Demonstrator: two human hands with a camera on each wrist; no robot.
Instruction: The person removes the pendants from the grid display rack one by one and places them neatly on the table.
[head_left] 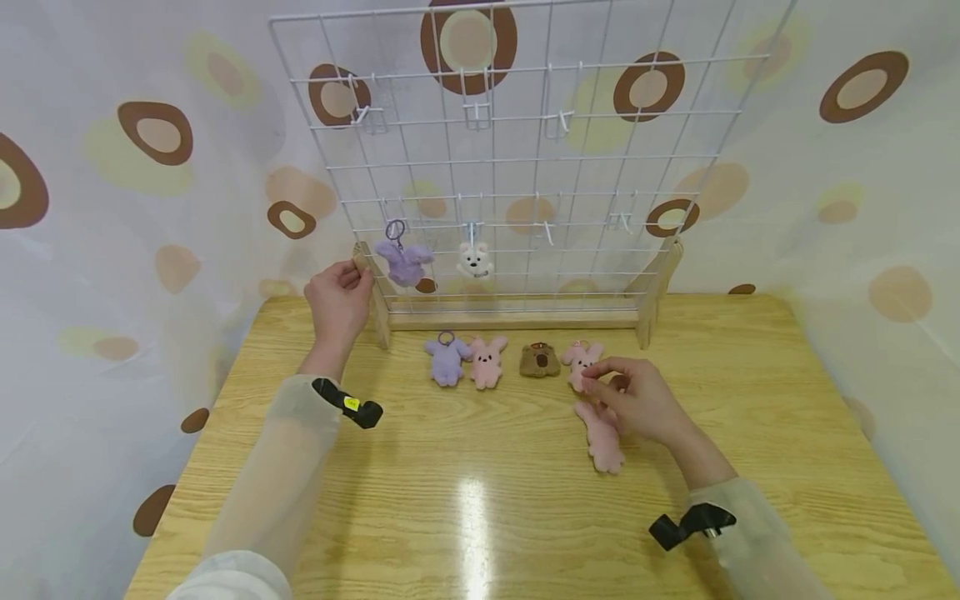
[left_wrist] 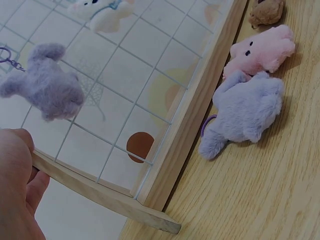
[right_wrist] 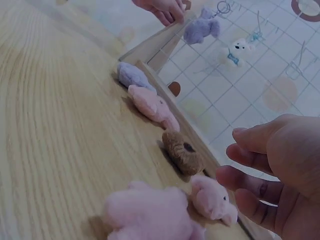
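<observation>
My left hand (head_left: 339, 302) grips the top of the wooden side post (head_left: 377, 304) of a white wire grid rack (head_left: 517, 158). In the right wrist view my right hand (right_wrist: 280, 175) holds nothing, its fingers parted and loosely bent, over two pink plush keychains. One of these, a pink bunny (head_left: 582, 360), lies close by the fingertips with its face up. The second pink plush (head_left: 602, 440) lies nearer to me, partly under the hand. A purple plush keychain (head_left: 405, 265) hangs on the rack by its ring, beside a hanging white bear (head_left: 475, 261).
Along the rack's wooden base lie a purple plush (head_left: 447, 364), another pink plush (head_left: 487, 364) and a brown bear plush (head_left: 540, 361). Several white hooks (head_left: 561, 123) stick out of the grid. Wood-grain tabletop (head_left: 360, 500) lies below, with a patterned cloth (head_left: 825, 208) behind.
</observation>
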